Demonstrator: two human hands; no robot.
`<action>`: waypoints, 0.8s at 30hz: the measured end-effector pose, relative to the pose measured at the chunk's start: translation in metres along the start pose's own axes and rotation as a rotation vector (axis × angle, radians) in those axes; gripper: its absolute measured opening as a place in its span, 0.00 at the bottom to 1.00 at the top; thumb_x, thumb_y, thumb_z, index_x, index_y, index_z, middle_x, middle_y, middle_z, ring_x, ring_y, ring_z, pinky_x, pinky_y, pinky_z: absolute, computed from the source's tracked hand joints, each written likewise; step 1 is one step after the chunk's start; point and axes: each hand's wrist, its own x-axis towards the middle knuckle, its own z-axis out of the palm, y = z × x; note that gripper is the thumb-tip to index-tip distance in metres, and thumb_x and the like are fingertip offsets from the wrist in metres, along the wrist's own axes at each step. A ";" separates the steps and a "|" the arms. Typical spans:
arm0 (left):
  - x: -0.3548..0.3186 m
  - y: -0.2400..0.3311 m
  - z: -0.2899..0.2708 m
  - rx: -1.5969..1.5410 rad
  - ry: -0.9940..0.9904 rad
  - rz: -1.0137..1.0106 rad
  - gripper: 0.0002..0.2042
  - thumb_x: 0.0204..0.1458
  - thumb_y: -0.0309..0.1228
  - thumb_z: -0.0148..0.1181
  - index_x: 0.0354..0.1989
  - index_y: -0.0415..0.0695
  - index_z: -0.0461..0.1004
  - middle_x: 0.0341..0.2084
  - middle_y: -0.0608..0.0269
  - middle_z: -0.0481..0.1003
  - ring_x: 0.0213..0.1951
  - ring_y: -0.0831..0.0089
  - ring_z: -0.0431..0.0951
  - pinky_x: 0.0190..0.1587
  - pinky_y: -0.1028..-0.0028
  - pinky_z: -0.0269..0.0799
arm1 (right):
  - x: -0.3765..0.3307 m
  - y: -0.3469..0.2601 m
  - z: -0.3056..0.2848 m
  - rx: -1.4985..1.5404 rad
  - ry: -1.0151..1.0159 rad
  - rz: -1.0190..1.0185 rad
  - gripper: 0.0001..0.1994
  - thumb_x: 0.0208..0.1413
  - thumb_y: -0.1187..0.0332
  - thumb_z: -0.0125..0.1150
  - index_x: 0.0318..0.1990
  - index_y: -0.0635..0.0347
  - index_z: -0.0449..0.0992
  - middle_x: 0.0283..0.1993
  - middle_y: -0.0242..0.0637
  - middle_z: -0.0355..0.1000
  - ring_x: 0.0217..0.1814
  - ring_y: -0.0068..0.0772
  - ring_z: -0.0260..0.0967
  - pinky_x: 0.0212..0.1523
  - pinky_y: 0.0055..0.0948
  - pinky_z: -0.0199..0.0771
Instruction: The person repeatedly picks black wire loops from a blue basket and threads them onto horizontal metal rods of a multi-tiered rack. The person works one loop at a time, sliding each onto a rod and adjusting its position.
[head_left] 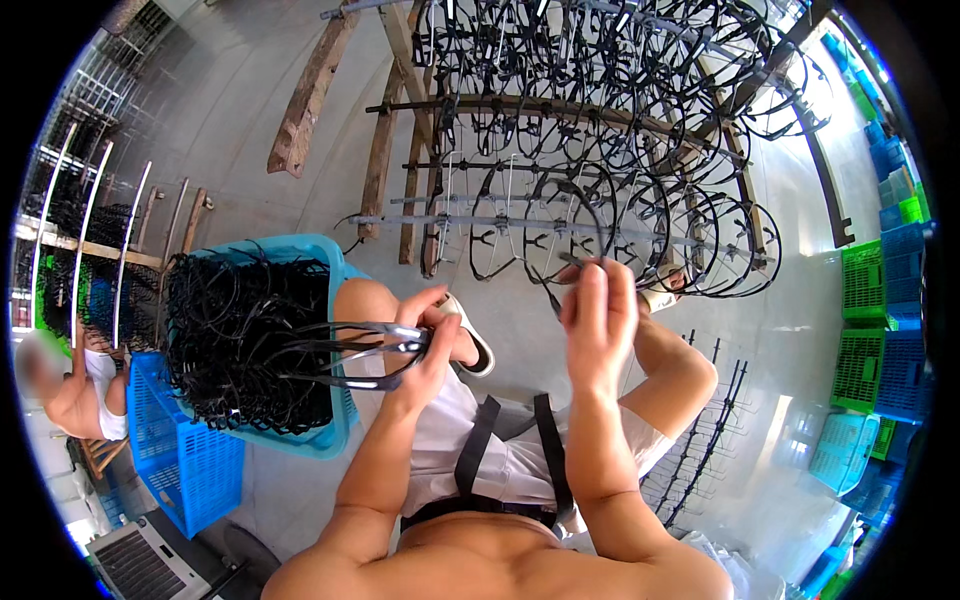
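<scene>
My left hand (432,350) is closed round a bunch of thin, glossy black plastic loops (365,345), which stick out leftward over a turquoise tub (335,330). A tangled heap of similar black strips (240,340) fills that tub. Farther forward and right, my right hand (602,318) pinches a thin black hoop (604,222) at the near side of a rack. Its fingertips partly cover the hoop. On the rack, many black hoops (700,240) hang in rows from metal rods (440,222).
Wooden beams (312,95) support the rack. A blue crate (185,445) stands beside the tub at left. Another person (75,385) sits at far left near more racks. Green crates (864,370) and blue crates are stacked at right. Rods with prongs (705,435) lie on the floor.
</scene>
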 end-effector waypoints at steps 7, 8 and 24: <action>0.030 -0.031 0.015 0.320 0.120 -0.079 0.08 0.51 0.21 0.59 0.40 0.36 0.74 0.29 0.57 0.77 0.29 0.74 0.76 0.32 0.77 0.72 | 0.052 0.079 0.035 -0.085 0.043 0.134 0.10 0.63 0.64 0.48 0.37 0.63 0.67 0.29 0.29 0.67 0.24 0.15 0.55 0.24 0.17 0.58; 0.030 -0.037 0.015 0.267 0.116 -0.079 0.08 0.51 0.21 0.59 0.40 0.35 0.74 0.29 0.57 0.77 0.29 0.74 0.77 0.33 0.77 0.72 | 0.057 0.082 0.036 -0.005 0.041 0.170 0.10 0.63 0.64 0.48 0.37 0.62 0.66 0.29 0.29 0.68 0.24 0.15 0.55 0.23 0.17 0.57; 0.026 -0.051 0.018 0.138 0.170 -0.152 0.06 0.48 0.21 0.60 0.35 0.37 0.74 0.25 0.59 0.76 0.25 0.74 0.75 0.31 0.76 0.70 | 0.066 0.091 0.042 0.257 0.061 0.164 0.08 0.62 0.64 0.50 0.37 0.59 0.67 0.33 0.32 0.70 0.21 0.13 0.53 0.19 0.15 0.52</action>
